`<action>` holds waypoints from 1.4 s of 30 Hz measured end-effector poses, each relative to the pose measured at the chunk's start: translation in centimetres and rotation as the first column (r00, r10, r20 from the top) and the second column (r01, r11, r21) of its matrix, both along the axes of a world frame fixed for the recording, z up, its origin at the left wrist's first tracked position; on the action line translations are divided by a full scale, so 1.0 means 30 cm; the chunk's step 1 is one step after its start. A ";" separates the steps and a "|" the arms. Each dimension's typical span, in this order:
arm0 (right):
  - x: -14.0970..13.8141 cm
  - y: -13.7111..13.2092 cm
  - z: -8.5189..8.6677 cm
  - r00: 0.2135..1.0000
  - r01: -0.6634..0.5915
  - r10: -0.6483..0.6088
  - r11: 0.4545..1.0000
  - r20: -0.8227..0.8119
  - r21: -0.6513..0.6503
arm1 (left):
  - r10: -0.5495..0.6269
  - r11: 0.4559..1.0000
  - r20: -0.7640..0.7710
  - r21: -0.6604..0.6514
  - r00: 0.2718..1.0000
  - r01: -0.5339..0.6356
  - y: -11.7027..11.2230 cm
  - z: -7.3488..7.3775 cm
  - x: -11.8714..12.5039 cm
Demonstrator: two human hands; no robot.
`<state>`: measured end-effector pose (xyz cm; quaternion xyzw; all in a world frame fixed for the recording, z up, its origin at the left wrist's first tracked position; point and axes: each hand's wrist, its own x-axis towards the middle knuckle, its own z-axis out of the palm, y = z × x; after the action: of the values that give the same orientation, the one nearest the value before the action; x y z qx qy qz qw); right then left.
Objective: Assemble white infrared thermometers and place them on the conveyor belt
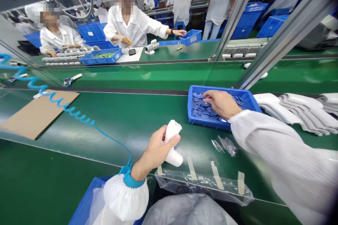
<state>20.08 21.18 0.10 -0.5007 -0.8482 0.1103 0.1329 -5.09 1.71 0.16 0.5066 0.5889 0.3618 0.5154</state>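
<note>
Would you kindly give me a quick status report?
Left hand gripping white housing. Right hand in blue tray, on blue discs. Coiled cord at wrist strap.

The person wears a white smock (285,158) with long, finely ribbed sleeves, each gathered into a puffy elasticated cuff (125,197). A blue antistatic strap (129,177) circles the left wrist (138,170), with a coiled blue cord (71,110) attached.

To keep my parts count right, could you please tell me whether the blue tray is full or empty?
Partly full: round blue parts lie in a loose layer across the blue tray.
</note>
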 end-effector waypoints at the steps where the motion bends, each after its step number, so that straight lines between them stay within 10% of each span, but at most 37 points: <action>1: 0.006 -0.022 0.015 0.998 0.030 -0.030 0.999 -0.051 -0.012 | -0.004 1.000 -0.019 0.021 1.000 0.004 0.002 0.002 0.004; 5: -0.011 -0.167 0.066 0.934 -0.003 -0.066 0.981 -0.350 -0.192 | -0.020 0.994 -0.169 0.107 0.985 0.038 0.016 0.033 0.029; 8: -0.071 -0.304 0.084 0.739 -0.086 -0.212 0.912 -0.640 -0.402 | -0.039 0.985 -0.284 0.149 0.958 0.084 0.032 0.074 0.055; 13: -0.163 -0.447 0.089 0.760 0.067 -0.220 0.962 -0.612 -0.264 | -0.054 0.986 -0.410 0.119 0.910 0.113 0.052 0.108 0.084; 20: -0.131 -0.459 0.054 0.629 -0.206 -0.224 0.875 -0.744 -0.437 | -0.119 0.970 -0.358 0.156 0.926 0.185 0.028 0.094 0.077; 30: -0.142 -0.518 0.074 0.782 -0.025 -0.048 0.994 -0.622 -0.107 | -0.117 0.943 -0.532 0.205 0.839 0.261 0.006 0.094 0.079; 42: -0.119 -0.557 0.124 0.794 -0.088 -0.021 0.985 -0.607 -0.149 | -0.226 0.844 -0.667 0.229 0.710 0.484 0.034 0.087 0.056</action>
<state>16.51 4.46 3.81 -0.4331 -0.7573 0.3388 0.3524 -3.40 2.74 2.77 0.7934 0.5289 0.1766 0.2442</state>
